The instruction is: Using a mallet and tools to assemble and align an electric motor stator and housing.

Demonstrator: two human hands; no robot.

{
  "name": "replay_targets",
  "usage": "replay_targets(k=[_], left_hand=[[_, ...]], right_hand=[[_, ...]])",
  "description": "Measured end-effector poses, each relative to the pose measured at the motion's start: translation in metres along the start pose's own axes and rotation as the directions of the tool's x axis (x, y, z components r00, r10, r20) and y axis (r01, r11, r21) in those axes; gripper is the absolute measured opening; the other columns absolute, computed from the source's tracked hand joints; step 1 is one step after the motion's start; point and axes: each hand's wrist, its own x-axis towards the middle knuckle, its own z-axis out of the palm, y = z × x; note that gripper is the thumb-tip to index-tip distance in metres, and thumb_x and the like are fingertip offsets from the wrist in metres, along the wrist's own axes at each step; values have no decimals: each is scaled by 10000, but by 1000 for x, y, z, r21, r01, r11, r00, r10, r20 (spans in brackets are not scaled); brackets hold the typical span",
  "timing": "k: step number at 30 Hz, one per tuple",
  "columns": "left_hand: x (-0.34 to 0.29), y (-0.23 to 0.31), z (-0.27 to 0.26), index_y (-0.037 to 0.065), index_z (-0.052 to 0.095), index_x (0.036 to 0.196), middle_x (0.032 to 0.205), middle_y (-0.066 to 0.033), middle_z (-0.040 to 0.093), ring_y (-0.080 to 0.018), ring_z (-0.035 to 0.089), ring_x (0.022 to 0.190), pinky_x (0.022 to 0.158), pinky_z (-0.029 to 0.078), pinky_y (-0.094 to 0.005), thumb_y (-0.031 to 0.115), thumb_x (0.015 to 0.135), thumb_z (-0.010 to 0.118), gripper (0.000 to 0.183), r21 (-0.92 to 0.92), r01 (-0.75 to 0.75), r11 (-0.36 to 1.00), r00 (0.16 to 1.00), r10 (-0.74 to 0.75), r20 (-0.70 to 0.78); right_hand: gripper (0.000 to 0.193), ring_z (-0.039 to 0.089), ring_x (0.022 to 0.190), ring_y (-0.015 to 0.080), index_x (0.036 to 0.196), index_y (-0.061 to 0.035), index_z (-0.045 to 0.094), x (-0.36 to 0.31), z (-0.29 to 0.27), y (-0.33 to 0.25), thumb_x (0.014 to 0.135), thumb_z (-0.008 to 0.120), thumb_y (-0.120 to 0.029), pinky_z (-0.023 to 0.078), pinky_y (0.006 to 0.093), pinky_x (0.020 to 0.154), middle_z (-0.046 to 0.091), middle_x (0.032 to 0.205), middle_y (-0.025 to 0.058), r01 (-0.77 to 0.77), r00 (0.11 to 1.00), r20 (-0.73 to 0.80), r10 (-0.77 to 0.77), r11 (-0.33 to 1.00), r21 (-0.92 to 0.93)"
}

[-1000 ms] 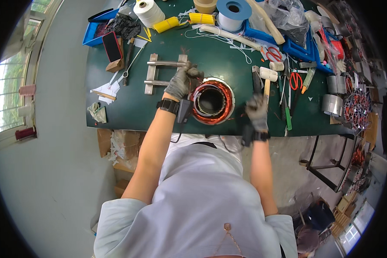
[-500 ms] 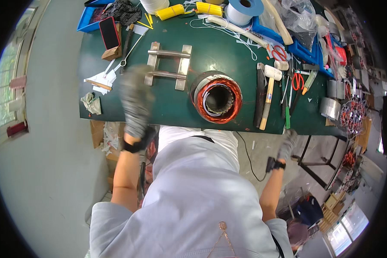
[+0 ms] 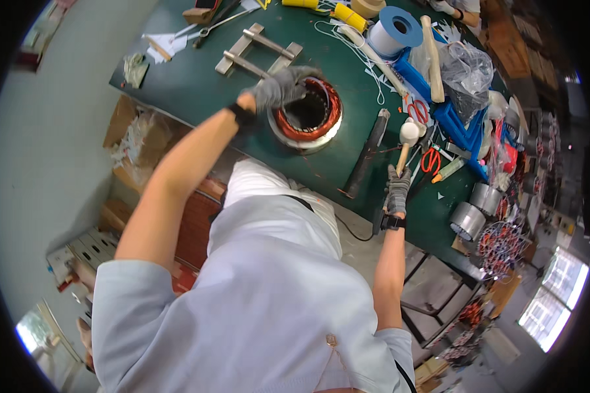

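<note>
A motor stator [image 3: 334, 108] with a ring of copper windings stands near the front edge of the green table. My gloved left hand [image 3: 278, 88] grips its upper left rim, the fingers reaching over the windings toward the open bore; the fingertips are partly hidden. To the right, my gloved right hand [image 3: 398, 187] is wrapped around the wooden handle of a mallet with a white head [image 3: 410, 133]. Between stator and mallet lies a dark bar [image 3: 366, 157]. Beyond the left hand sits a metal frame [image 3: 259, 52] of two plates and two rods.
Red-handled scissors [image 3: 431, 159] and other hand tools lie beside the mallet. Farther back are a blue-and-white spool [image 3: 390, 33], a blue tray [image 3: 455, 124] and yellow bundles [image 3: 349, 18]. Metal cylinders [image 3: 467, 221] stand at the right edge. Another person's hand [image 3: 442, 6] shows at the far side.
My left hand has moved right from beside the metal frame onto the stator. My right hand has come up from below the table edge and taken hold of the mallet. The view has turned.
</note>
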Motion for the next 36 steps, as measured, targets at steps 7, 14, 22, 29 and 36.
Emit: replay_targets(k=[7, 14, 22, 29, 36], left_hand=[[-16, 78, 49, 46, 560, 981, 1054, -142, 537, -320, 504, 984, 842, 428, -408, 194, 712, 584, 308, 751, 299, 589, 872, 151, -465], [-11, 46, 105, 76, 621, 867, 786, -96, 622, -265, 600, 724, 653, 457, -379, 369, 787, 495, 328, 761, 140, 634, 979, 26, -201], [7, 43, 147, 85, 549, 865, 751, -77, 620, -211, 609, 651, 563, 447, -376, 519, 747, 553, 449, 668, 482, 568, 839, -80, -538], [-31, 8, 130, 54, 536, 871, 647, -62, 606, -199, 585, 546, 489, 411, -343, 316, 834, 477, 271, 805, 159, 572, 842, 348, -413], [-28, 14, 103, 83, 522, 900, 589, -21, 535, -198, 557, 555, 528, 399, -361, 385, 788, 508, 322, 827, -96, 553, 966, 251, -56]], right_hand=[[254, 508, 571, 96, 1111, -64, 480, -38, -66, -76, 897, 512, -197, 459, 217, 514, 538, 754, 12, 283, 912, 172, -371, 876, 389], [399, 587, 738, 154, 1206, -56, 448, 0, -58, -153, 854, 562, -206, 470, 262, 606, 590, 919, 111, 865, 501, 557, -662, 397, -307], [377, 542, 758, 147, 1180, -36, 452, -65, -101, -312, 842, 519, -189, 446, 228, 587, 551, 926, 79, 279, 345, 549, -762, 641, 715], [395, 435, 604, 107, 1032, -52, 476, 43, -30, -159, 835, 527, -391, 386, 240, 518, 474, 744, 28, 828, 533, 482, -695, 311, -466], [378, 401, 577, 110, 930, -67, 478, -7, -48, -172, 816, 534, -422, 361, 256, 517, 441, 703, 18, 696, 597, 155, -787, 605, 386]])
